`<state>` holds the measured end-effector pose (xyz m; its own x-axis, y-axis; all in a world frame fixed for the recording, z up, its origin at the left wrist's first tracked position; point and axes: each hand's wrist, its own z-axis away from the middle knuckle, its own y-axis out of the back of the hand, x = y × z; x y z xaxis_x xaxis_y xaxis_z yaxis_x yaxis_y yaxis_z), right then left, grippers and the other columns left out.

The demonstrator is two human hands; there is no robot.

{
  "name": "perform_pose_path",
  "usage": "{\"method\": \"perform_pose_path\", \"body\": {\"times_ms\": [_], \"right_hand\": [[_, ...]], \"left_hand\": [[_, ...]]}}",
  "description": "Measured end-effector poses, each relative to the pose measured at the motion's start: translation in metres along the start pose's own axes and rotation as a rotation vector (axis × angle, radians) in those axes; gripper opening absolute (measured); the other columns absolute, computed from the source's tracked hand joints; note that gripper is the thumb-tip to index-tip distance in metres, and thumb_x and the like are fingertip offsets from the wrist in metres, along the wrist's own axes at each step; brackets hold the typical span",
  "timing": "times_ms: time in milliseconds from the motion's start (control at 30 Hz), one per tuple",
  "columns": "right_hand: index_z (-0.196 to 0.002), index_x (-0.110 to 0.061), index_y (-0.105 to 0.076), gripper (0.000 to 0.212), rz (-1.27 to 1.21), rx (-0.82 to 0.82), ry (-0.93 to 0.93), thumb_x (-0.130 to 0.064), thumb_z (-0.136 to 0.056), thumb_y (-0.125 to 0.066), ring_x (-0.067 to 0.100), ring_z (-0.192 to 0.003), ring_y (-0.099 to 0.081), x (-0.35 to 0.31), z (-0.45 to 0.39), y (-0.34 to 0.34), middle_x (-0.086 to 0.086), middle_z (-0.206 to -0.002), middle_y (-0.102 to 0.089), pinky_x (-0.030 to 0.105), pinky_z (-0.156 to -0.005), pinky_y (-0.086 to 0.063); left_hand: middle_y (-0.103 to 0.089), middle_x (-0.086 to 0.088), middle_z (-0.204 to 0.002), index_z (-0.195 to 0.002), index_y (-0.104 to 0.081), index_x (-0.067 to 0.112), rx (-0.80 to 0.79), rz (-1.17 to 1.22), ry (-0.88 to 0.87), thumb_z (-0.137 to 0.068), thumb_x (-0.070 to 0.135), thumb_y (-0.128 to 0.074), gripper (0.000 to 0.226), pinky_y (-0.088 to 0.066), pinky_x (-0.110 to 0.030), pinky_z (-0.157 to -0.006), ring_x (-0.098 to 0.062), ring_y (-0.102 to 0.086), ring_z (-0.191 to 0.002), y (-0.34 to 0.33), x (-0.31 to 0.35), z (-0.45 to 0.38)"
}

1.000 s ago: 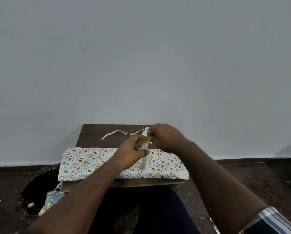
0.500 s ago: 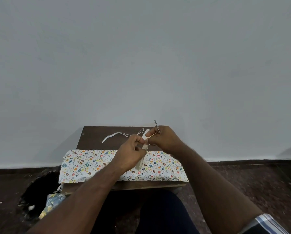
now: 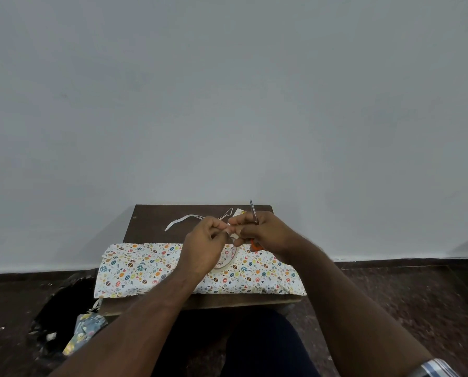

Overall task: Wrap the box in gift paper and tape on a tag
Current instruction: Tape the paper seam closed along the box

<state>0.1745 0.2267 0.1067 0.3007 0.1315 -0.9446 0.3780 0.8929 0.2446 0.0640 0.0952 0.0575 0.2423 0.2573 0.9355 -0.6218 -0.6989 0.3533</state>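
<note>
Tape strip [image 3: 228, 232] cut over wrapped box [image 3: 151, 268].
Strip pinched by left hand [image 3: 204, 247]; scissors [image 3: 254, 212] gripped by right hand [image 3: 264, 234]; strip could fold and self-adhere once severed.

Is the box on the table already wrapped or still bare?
Wrapped: patterned gift paper covers every visible side of the box on the table. No bare cardboard shows, though the hands hide part of it.

The left hand [image 3: 204, 247] covers most of the tape roll [image 3: 228, 258]. The right hand [image 3: 265, 235] hides the scissors [image 3: 253, 212] apart from blade tips and an orange bit. What the fingertips pinch is too small to tell.
</note>
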Motion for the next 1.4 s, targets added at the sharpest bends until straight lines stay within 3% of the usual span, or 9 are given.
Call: {"method": "perform_pose_path", "body": {"times_ms": [100, 267, 400, 567, 900, 1033, 1133, 1200, 1400], "right_hand": [[-0.105, -0.026, -0.075, 0.016, 0.001, 0.006, 0.009, -0.018, -0.093, -0.066, 0.022, -0.093, -0.073, 0.003, -0.001, 0.0, 0.009, -0.109, -0.075, 0.028, -0.067, -0.046], [-0.1, -0.023, -0.078, 0.022, 0.108, 0.082, 0.067, -0.01, -0.082, -0.082, 0.0, -0.072, -0.067, 0.012, -0.005, -0.006, -0.008, -0.087, -0.077, 0.016, -0.068, -0.048], [-0.098, -0.009, -0.077, 0.02, 0.132, 0.074, 0.056, -0.011, -0.079, -0.084, 0.017, -0.078, -0.073, 0.018, -0.008, -0.016, 0.003, -0.081, -0.077, 0.034, -0.078, -0.059], [-0.091, -0.005, -0.07, 0.025, 0.075, 0.152, 0.076, -0.014, -0.076, -0.088, 0.009, -0.059, -0.065, 0.021, -0.008, -0.034, 0.0, -0.065, -0.069, 0.024, -0.058, -0.049], [-0.089, -0.006, -0.066, 0.037, -0.018, 0.286, 0.026, -0.025, -0.072, -0.092, 0.009, -0.058, -0.065, 0.026, 0.001, -0.063, 0.0, -0.066, -0.069, 0.026, -0.056, -0.048], [-0.085, -0.008, -0.064, 0.036, -0.016, 0.342, 0.043, -0.03, -0.074, -0.09, 0.002, -0.055, -0.062, 0.022, 0.008, -0.08, -0.005, -0.062, -0.065, 0.023, -0.058, -0.049], [-0.085, -0.014, -0.062, 0.031, -0.022, 0.372, 0.082, -0.032, -0.079, -0.086, -0.003, -0.053, -0.058, 0.021, 0.014, -0.095, -0.009, -0.063, -0.061, 0.012, -0.053, -0.044], [-0.086, -0.018, -0.062, 0.03, -0.013, 0.38, 0.083, -0.037, -0.079, -0.085, 0.001, -0.059, -0.063, 0.024, 0.016, -0.102, -0.007, -0.065, -0.064, 0.018, -0.06, -0.049], [-0.085, -0.024, -0.061, 0.029, 0.009, 0.397, 0.054, -0.042, -0.08, -0.084, 0.008, -0.066, -0.067, 0.025, 0.02, -0.111, -0.009, -0.067, -0.065, 0.029, -0.067, -0.055]], "left_hand": [[-0.074, 0.017, -0.085, -0.09, -0.068, 0.028, 0.031, 0.031, 0.006, -0.099, 0.022, -0.061, 0.012, -0.049, -0.019, -0.056, -0.021, -0.069, -0.079, 0.003, 0.001, -0.002], [-0.076, 0.011, -0.091, -0.088, -0.072, 0.02, 0.001, 0.167, 0.022, -0.097, 0.018, -0.063, 0.013, -0.046, -0.023, -0.073, 0.0, -0.068, -0.085, 0.013, 0.009, -0.008], [-0.076, 0.006, -0.098, -0.09, -0.072, 0.014, 0.013, 0.257, 0.022, -0.098, 0.015, -0.063, 0.012, -0.049, -0.025, -0.083, -0.003, -0.069, -0.095, 0.022, 0.01, -0.014], [-0.074, 0.007, -0.096, -0.091, -0.073, 0.013, 0.069, 0.274, 0.046, -0.097, 0.015, -0.064, 0.011, -0.047, -0.022, -0.077, 0.005, -0.066, -0.084, 0.025, 0.007, -0.017], [-0.074, 0.008, -0.094, -0.088, -0.073, 0.013, 0.083, 0.336, 0.051, -0.095, 0.011, -0.064, 0.011, -0.044, -0.021, -0.071, 0.007, -0.064, -0.08, 0.03, 0.011, -0.009], [-0.073, 0.001, -0.091, -0.084, -0.071, 0.012, 0.071, 0.366, 0.028, -0.093, 0.007, -0.063, 0.013, -0.049, -0.016, -0.065, -0.002, -0.066, -0.078, 0.035, 0.015, -0.006], [-0.073, -0.005, -0.094, -0.083, -0.071, 0.016, 0.054, 0.342, 0.02, -0.093, 0.01, -0.064, 0.014, -0.057, -0.034, -0.073, -0.018, -0.069, -0.085, 0.04, 0.013, -0.004], [-0.074, -0.003, -0.095, -0.085, -0.071, 0.016, 0.059, 0.311, 0.014, -0.094, 0.011, -0.064, 0.013, -0.057, -0.039, -0.079, -0.021, -0.069, -0.087, 0.043, 0.009, -0.001], [-0.075, -0.002, -0.09, -0.086, -0.073, 0.011, 0.033, 0.275, 0.034, -0.091, 0.006, -0.067, 0.009, -0.053, -0.028, -0.073, -0.01, -0.066, -0.077, 0.051, 0.004, 0.009]]}}
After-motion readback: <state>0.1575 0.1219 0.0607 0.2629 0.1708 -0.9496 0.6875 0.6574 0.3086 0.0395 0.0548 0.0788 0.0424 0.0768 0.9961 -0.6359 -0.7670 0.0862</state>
